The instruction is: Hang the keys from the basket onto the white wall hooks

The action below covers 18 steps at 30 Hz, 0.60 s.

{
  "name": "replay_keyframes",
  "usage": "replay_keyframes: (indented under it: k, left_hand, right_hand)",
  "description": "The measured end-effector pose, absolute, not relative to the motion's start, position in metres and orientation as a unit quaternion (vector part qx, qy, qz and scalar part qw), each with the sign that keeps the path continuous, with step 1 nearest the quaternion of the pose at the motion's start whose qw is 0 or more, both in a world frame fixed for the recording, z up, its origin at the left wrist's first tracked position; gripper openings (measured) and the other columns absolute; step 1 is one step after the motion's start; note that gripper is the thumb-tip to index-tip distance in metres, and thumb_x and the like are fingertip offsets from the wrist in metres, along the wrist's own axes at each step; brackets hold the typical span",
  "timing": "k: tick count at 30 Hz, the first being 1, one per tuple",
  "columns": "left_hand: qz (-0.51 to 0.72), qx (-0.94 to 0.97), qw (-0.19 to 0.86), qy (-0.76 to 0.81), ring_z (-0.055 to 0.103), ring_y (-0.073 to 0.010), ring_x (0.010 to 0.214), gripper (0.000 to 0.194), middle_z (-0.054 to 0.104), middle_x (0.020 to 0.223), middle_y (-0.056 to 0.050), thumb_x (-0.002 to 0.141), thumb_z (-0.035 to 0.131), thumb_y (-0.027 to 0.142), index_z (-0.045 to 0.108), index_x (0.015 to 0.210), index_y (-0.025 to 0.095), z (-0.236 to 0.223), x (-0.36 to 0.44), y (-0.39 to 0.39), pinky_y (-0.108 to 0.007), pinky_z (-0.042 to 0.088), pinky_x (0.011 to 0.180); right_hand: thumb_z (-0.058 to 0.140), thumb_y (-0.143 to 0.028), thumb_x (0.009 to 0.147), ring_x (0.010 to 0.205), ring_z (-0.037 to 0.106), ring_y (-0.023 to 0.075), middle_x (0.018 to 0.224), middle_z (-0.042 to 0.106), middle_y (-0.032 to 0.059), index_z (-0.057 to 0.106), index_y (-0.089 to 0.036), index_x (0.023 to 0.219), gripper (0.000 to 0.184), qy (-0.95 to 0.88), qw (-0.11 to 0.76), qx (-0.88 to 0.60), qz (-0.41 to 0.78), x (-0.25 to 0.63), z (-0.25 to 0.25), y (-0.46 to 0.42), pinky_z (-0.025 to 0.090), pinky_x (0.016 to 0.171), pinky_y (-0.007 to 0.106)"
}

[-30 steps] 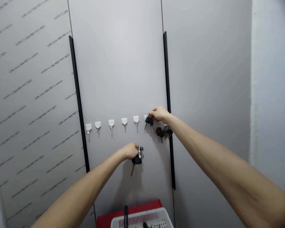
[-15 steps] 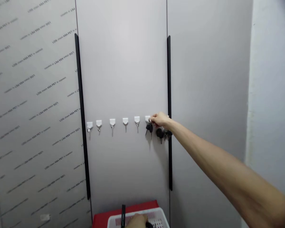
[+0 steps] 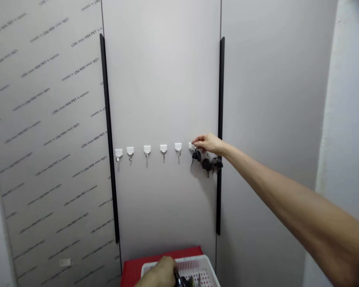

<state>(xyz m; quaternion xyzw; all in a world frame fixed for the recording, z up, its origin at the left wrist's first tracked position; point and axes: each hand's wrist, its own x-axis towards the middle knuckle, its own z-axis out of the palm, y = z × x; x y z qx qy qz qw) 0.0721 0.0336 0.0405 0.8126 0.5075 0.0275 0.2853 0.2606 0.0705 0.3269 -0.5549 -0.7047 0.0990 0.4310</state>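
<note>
My right hand (image 3: 208, 143) is raised to a white wall hook (image 3: 191, 146), its fingers pinched at the top of a bunch of black-headed keys (image 3: 196, 155). The keys hang just below the fingertips at the hook; whether their ring sits on it I cannot tell. Close by on the right hang another black-headed key (image 3: 207, 164) and a further key bunch (image 3: 217, 163), their hooks partly hidden by my hand. Low down, my left hand (image 3: 162, 272) is curled over a white plastic basket (image 3: 211, 268), its fingertips hidden. Dark and metallic items (image 3: 184, 280) lie beside it.
Several white hooks (image 3: 147, 150) without keys run leftward along the grey panel. Long black handles (image 3: 109, 131) stand upright at both panel seams. The basket rests on a red surface (image 3: 131, 269). A printed panel (image 3: 50, 131) fills the left side.
My right hand's fingers have moved up and over the hook, with the keys below. My left hand has shifted up in view; a black strip beside it no longer shows. The view has shifted slightly.
</note>
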Motion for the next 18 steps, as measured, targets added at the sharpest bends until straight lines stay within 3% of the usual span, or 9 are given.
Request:
replay_keyframes:
  k: [3, 6, 10, 13, 18]
  left_hand:
    - [0.019, 0.796, 0.274, 0.539, 0.053, -0.0188, 0.068, 0.026, 0.06, 0.076, -0.005, 0.055, 0.044, 0.013, 0.059, 0.075, 0.019, 0.046, 0.071, 0.031, -0.026, 0.038, 0.057]
    - [0.054, 0.812, 0.261, 0.52, 0.052, -0.0178, 0.068, 0.026, 0.06, 0.073, -0.007, 0.054, 0.042, 0.01, 0.059, 0.073, 0.013, 0.069, 0.077, 0.038, -0.026, 0.038, 0.059]
    - [0.275, 0.792, 0.263, 0.478, 0.05, -0.0135, 0.072, 0.031, 0.057, 0.081, -0.008, 0.061, 0.04, 0.015, 0.051, 0.089, 0.009, 0.143, 0.096, 0.066, -0.023, 0.037, 0.065]
    - [0.44, 0.745, 0.229, 0.446, 0.048, -0.0143, 0.08, 0.041, 0.052, 0.093, -0.009, 0.061, 0.046, 0.026, 0.043, 0.099, 0.012, 0.204, 0.12, 0.083, -0.024, 0.036, 0.07]
    - [0.504, 0.706, 0.217, 0.448, 0.048, -0.018, 0.081, 0.044, 0.053, 0.091, -0.01, 0.056, 0.052, 0.034, 0.044, 0.095, 0.014, 0.235, 0.173, 0.092, -0.027, 0.036, 0.068]
  right_hand:
    - [0.044, -0.012, 0.059, 0.039, 0.039, 0.0042, 0.046, 0.047, -0.005, 0.054, -0.016, 0.067, 0.014, -0.746, 0.374, -0.551, -0.015, 0.267, 0.308, 0.064, 0.032, 0.044, 0.017]
    - [0.042, -0.011, 0.058, 0.044, 0.043, 0.0051, 0.051, 0.05, -0.0035, 0.054, -0.016, 0.07, 0.018, -0.71, 0.409, -0.565, -0.096, 0.272, 0.298, 0.067, 0.034, 0.048, 0.017]
    - [0.036, -0.014, 0.061, 0.046, 0.047, 0.0065, 0.061, 0.055, 0.0008, 0.054, -0.014, 0.078, 0.024, -0.624, 0.479, -0.615, -0.053, 0.281, 0.303, 0.071, 0.035, 0.045, 0.018]
    - [0.039, -0.022, 0.062, 0.059, 0.051, 0.0112, 0.069, 0.058, 0.0031, 0.055, -0.016, 0.08, 0.024, -0.591, 0.485, -0.636, -0.106, 0.291, 0.297, 0.066, 0.037, 0.052, 0.021]
    - [0.042, -0.034, 0.062, 0.075, 0.051, 0.0166, 0.084, 0.057, 0.0065, 0.051, -0.016, 0.09, 0.034, -0.559, 0.463, -0.667, -0.168, 0.292, 0.257, 0.062, 0.037, 0.062, 0.025]
